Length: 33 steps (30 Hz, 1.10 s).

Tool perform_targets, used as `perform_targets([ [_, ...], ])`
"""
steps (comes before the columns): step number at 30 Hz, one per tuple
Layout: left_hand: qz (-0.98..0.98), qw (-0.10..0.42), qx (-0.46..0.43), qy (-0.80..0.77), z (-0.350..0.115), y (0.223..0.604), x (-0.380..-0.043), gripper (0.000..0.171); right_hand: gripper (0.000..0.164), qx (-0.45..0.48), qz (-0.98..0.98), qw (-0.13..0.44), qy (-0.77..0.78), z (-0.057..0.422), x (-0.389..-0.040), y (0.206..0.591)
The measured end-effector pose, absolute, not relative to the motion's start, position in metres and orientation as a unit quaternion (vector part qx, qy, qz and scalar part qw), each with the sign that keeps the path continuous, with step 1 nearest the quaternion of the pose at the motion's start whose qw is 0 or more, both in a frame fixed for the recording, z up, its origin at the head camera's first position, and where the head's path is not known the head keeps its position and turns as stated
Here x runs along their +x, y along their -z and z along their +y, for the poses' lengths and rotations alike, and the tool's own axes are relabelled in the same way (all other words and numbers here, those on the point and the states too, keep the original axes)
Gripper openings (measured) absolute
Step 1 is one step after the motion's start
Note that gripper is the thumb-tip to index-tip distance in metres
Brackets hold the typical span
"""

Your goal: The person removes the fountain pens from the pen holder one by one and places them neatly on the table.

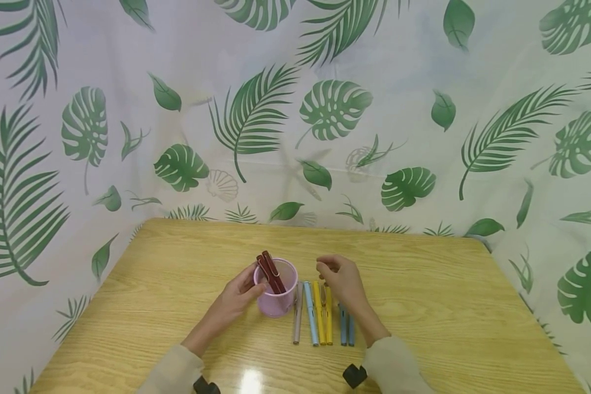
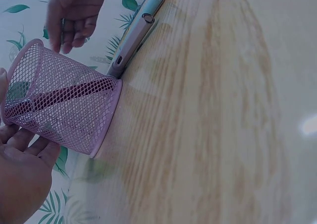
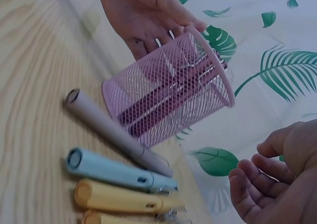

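A pink mesh pen cup (image 1: 276,303) stands upright on the table, with two dark red pens (image 1: 272,273) leaning inside it. My left hand (image 1: 238,295) grips the cup from its left side, thumb near the rim and fingers around the mesh. To the right of the cup, my right hand (image 1: 342,278) hovers above the far ends of a row of pens, its fingers loosely curled around nothing. That row has a grey-brown pen (image 3: 116,130), a light blue pen (image 3: 119,170), two yellow pens (image 1: 323,323) and two darker blue pens (image 1: 347,327).
The wooden table (image 1: 177,262) reaches back to a white cloth (image 1: 276,191) printed with green leaves. Black wrist mounts (image 1: 354,376) sit at both cuffs. Light reflects off the table's near part.
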<state>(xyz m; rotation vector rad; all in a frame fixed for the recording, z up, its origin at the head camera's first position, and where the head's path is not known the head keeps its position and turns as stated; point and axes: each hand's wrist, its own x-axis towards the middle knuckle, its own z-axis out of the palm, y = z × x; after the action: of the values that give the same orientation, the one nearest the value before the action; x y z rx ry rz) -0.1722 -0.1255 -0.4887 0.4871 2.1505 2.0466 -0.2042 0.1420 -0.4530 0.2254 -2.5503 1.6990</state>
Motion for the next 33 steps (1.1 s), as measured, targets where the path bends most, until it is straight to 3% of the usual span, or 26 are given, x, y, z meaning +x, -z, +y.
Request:
perform_targets([
  [14, 0.714, 0.062, 0.162, -0.678, -0.127, 0.49, -0.172, 0.065, 0.025, 0.168, -0.828, 0.045, -0.533, 0.099, -0.217, 0.444],
  [33, 0.719, 0.056, 0.176, -0.671, -0.128, 0.491, -0.174, 0.064, 0.029, 0.217, -0.835, -0.039, -0.503, 0.062, -0.229, 0.433],
])
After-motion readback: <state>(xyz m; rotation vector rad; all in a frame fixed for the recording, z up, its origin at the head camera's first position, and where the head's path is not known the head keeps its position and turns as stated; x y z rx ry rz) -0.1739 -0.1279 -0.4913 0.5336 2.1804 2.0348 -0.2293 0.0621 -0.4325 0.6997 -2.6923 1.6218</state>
